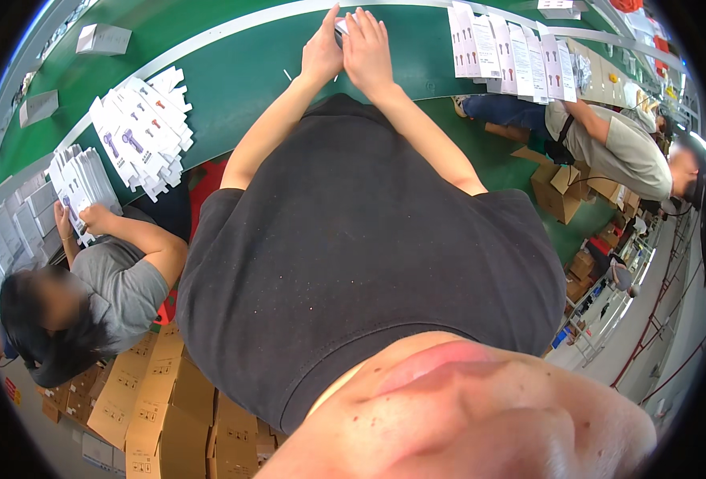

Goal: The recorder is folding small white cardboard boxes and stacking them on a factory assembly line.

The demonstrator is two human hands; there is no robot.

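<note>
At the far middle of the green table (245,76), my two hands meet around what looks like a small white box (341,26), mostly hidden by fingers. My left hand (323,54) is closed against its left side. From the right, my right hand (368,53) presses on it, fingers straight and close together. Left of my forearms lies a fanned pile of flat printed white cartons (141,132). To the right, a row of printed white cartons (513,56) stands along the table.
White boxes (104,40) sit beyond a pale rail at the far left. On the left, a co-worker (117,271) handles a stack of flat cartons (81,188). Another person (616,144) stands at the right, near open brown boxes (561,191). Large brown boxes (169,399) stand at lower left.
</note>
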